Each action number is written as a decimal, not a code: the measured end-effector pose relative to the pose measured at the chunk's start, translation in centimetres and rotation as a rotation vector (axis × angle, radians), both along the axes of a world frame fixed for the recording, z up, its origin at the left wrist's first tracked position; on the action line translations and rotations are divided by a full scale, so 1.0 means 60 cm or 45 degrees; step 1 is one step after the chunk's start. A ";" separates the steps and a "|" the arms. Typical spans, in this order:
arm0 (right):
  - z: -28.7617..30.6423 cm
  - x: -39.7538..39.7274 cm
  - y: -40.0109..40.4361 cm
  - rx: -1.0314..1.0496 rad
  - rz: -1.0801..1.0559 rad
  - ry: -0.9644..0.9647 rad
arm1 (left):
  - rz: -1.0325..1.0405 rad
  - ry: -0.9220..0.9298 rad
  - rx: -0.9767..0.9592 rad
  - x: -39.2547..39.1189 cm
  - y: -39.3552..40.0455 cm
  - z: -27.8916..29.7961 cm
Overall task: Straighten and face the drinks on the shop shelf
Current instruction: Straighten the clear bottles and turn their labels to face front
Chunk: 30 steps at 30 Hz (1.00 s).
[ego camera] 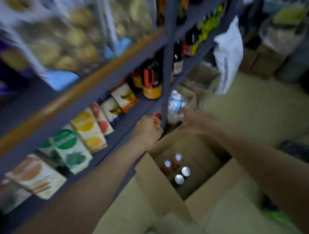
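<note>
Blurred shop shelf (107,83) carries juice cartons (88,130), some slanted, facing unfinished. Left hand (148,130) grips a small red-capped bottle (157,116) at the lower shelf; right hand (190,119) reaches open toward wrapped bottles (175,104).

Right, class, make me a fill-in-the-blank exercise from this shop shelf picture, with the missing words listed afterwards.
1. The left hand grips a small drink with a ___ top.
2. The open brown cardboard box on the floor holds ___ capped bottles.
3. The green-labelled juice carton stands on the ___.
4. A white plastic ___ hangs from the grey shelf frame.

Missing words: red; four; shelf; bag
</note>
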State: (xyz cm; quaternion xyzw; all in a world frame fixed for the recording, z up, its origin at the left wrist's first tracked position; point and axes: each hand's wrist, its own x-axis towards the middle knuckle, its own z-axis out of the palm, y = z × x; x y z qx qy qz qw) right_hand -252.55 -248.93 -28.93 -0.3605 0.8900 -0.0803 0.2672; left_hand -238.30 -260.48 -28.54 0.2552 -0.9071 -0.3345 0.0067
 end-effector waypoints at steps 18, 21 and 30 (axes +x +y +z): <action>0.967 0.959 -0.166 -1.721 1.098 0.603 | 0.878 0.694 -1.489 1.163 -0.067 0.898; 1.019 1.084 -0.233 -1.726 1.230 0.806 | 0.907 0.648 -1.656 1.280 -0.084 0.952; 1.048 1.342 -0.451 -1.551 1.162 0.674 | 1.020 0.375 -1.761 1.497 -0.278 1.048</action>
